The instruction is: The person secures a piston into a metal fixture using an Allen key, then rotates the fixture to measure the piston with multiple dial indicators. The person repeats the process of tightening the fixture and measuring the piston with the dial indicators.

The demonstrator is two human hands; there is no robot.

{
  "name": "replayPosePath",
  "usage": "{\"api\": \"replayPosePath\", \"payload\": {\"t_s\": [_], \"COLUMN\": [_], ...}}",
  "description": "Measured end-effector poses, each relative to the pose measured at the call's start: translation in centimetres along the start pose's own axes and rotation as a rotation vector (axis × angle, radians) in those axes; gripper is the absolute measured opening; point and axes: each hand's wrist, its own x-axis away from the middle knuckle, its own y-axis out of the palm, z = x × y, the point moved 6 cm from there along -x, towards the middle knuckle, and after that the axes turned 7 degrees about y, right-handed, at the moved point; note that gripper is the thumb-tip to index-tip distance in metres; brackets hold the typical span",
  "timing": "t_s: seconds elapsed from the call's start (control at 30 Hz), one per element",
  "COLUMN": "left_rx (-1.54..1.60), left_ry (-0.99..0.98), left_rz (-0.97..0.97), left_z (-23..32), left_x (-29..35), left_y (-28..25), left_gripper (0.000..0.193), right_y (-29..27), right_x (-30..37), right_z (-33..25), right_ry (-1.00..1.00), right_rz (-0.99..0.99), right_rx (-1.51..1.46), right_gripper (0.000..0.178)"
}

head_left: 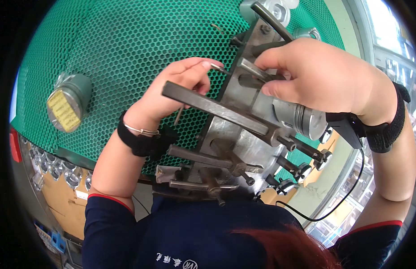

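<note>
My left hand point(183, 80) is closed, pinching a thin metal rod point(219, 68). Its dark tip points at the side of a heavy metal fixture point(226, 130); a thin end also shows below the palm. Over the fixture's far part, my right hand point(302, 74) curls its thumb and fingers round a short metal bar point(253, 70); its fingertips are partly hidden. Below that hand a piston point(308, 123) with ring grooves lies on its side against the fixture. Between my hands a long steel bar point(212, 107) crosses the fixture.
More clamp bars point(199, 157) and several dial gauges point(303, 170) sit on the near part. At the left stands a plastic-wrapped piston point(66, 105) with a yellow label on the green honeycomb mat point(140, 40). Further pistons point(277, 13) are at the back. A black cable point(338, 204) hangs at the right.
</note>
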Motion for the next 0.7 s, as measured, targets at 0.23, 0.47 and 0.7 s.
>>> {"api": "replayPosePath", "payload": {"t_s": [0.23, 0.47, 0.7], "left_rx": [0.734, 0.872, 1.055], "left_ry": [-0.138, -0.255, -0.48], "left_rz": [0.02, -0.003, 0.102], "left_z": [-0.9, -0.5, 1.3], "left_x": [0.7, 0.8, 1.1], "left_y": [1.5, 1.8, 3.0], "left_gripper": [0.037, 0.028, 0.015], "right_y": [0.2, 0.5, 0.4], "right_x": [0.0, -0.3, -0.2], "right_z": [0.1, 0.2, 0.1], "right_ry": [-0.021, -0.016, 0.003], "right_rz": [0.067, 0.088, 0.088], "right_rx": [0.001, -0.033, -0.053], "right_gripper": [0.025, 0.024, 0.022]}}
